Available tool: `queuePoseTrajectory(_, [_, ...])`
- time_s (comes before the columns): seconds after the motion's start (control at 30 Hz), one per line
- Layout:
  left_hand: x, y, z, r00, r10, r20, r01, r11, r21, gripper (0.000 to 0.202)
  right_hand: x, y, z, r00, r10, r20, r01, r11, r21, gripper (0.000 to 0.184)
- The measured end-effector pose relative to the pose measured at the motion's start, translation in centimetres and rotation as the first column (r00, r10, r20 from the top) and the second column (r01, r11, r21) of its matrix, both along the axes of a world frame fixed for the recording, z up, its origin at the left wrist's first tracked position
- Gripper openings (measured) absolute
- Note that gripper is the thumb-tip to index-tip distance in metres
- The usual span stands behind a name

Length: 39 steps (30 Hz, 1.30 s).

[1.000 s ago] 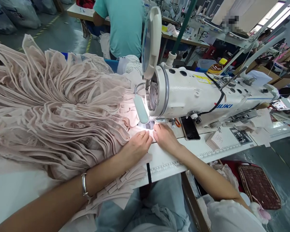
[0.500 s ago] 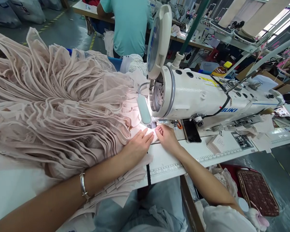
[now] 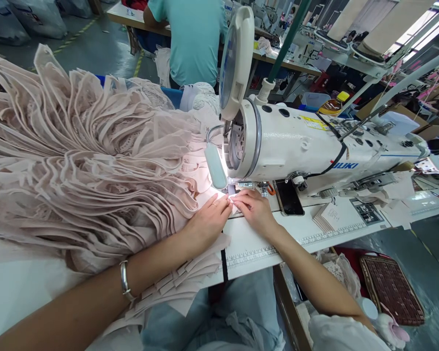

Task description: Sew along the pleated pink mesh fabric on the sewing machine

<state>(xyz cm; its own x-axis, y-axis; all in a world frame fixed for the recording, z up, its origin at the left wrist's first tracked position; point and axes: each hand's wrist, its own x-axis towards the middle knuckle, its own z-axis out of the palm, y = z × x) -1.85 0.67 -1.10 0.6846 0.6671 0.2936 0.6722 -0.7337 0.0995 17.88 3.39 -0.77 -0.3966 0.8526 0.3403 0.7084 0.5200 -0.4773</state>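
Observation:
Under the head of a white sewing machine (image 3: 285, 141), a small piece of pale pink fabric (image 3: 207, 196) lies lit by the machine's lamp (image 3: 215, 165). My left hand (image 3: 210, 217) rests flat on it, fingers stretched toward the needle area. From the other side my right hand (image 3: 256, 209) pinches the fabric's edge between thumb and fingers, close to my left fingertips. The needle itself is hidden behind the lamp and hands. A large heap of pale pink fabric pieces (image 3: 95, 195) spreads left of the machine, and more cut pieces (image 3: 190, 280) lie beneath my left forearm.
Right of my hands, a phone (image 3: 289, 197) lies against the machine's base, and a stack of pale cards (image 3: 329, 217) sits on the table. A ruler tape (image 3: 252, 256) runs along the front edge. Beyond the machine sits a person in a teal shirt (image 3: 193, 44).
My right hand has shifted slightly left, its fingers now meeting my left fingertips over the fabric. My left hand stays almost in place.

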Motion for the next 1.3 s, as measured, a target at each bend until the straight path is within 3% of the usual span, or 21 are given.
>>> queuePoseTrajectory(0.1, [-0.1, -0.1, 0.1, 0.989, 0.139, 0.054, -0.139, 0.99, -0.002, 0.025, -0.2, -0.6, 0.2, 0.98, 0.058, 0.19, -0.083, 0.988, 0.128, 0.026])
queuePoseTrajectory(0.17, [-0.1, -0.2, 0.4, 0.983, 0.184, 0.008, -0.184, 0.983, -0.013, 0.017, -0.7, -0.9, 0.3, 0.933, 0.043, 0.357, -0.119, 0.974, 0.194, 0.029])
queuePoseTrajectory(0.27, [0.2, -0.3, 0.9, 0.987, 0.121, -0.106, -0.126, 0.991, -0.043, 0.02, -1.1, -0.8, 0.4, 0.857, 0.043, 0.514, -0.201, 0.946, 0.255, 0.037])
queuePoseTrajectory(0.33, [0.6, -0.3, 0.9, 0.986, 0.104, -0.128, -0.109, 0.993, -0.035, 0.024, -1.0, -0.4, 0.5, 0.833, 0.073, 0.548, -0.232, 0.946, 0.226, 0.038])
queuePoseTrajectory(0.47, [1.4, -0.1, 0.5, 0.992, 0.064, -0.113, -0.064, 0.998, 0.009, 0.032, 0.0, 0.9, 0.6, 0.836, 0.131, 0.533, -0.158, 0.987, 0.004, 0.039])
queuePoseTrajectory(0.63, [1.7, 0.1, 0.2, 0.987, 0.069, -0.148, -0.07, 0.998, 0.004, 0.038, 1.2, 1.9, 0.5, 0.906, 0.179, 0.384, -0.117, 0.976, -0.182, 0.053])
queuePoseTrajectory(0.77, [1.6, 0.1, 0.4, 0.987, 0.072, -0.144, -0.074, 0.997, -0.004, 0.041, 1.7, 1.9, 0.2, 0.942, 0.23, 0.243, -0.187, 0.964, -0.188, 0.068])
queuePoseTrajectory(0.87, [1.4, 0.1, 0.6, 0.986, 0.054, -0.156, -0.059, 0.998, -0.027, 0.041, 1.8, 1.8, 0.5, 0.953, 0.23, 0.199, -0.189, 0.96, -0.208, 0.067])
queuePoseTrajectory(1.07, [1.0, 0.4, 0.7, 0.991, 0.055, -0.123, -0.057, 0.998, -0.014, 0.04, 1.2, 1.5, 1.3, 0.954, 0.184, 0.238, -0.129, 0.965, -0.227, 0.06])
queuePoseTrajectory(1.3, [0.7, 0.6, 0.4, 0.996, 0.058, -0.063, -0.059, 0.998, -0.007, 0.038, 0.8, 1.6, 0.8, 0.945, 0.157, 0.287, -0.099, 0.973, -0.207, 0.059])
